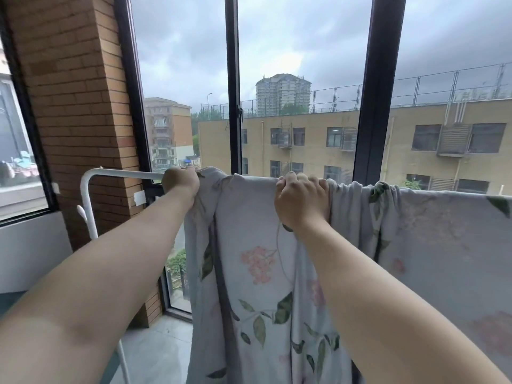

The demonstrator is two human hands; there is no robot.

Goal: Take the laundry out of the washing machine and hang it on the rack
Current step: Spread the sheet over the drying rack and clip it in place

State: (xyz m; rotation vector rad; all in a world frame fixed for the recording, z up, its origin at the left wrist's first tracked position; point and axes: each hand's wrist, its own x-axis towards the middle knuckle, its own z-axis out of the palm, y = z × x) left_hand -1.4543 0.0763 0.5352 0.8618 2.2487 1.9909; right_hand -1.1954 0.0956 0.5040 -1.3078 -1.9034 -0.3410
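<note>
While left hand [181, 181], right hand [302, 200] grip, sheet [249, 217] (draped) underlies fingers [296, 179].

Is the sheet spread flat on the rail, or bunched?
Partly bunched. The sheet hangs over the rail, gathered in folds by the left hand and beside the right hand; further right it lies flatter.

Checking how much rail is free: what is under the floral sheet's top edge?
The rack's white rail shows bare only left of the left hand. Under the sheet it is covered, out to the picture's right edge. The right hand grips the sheet's top fold.
</note>
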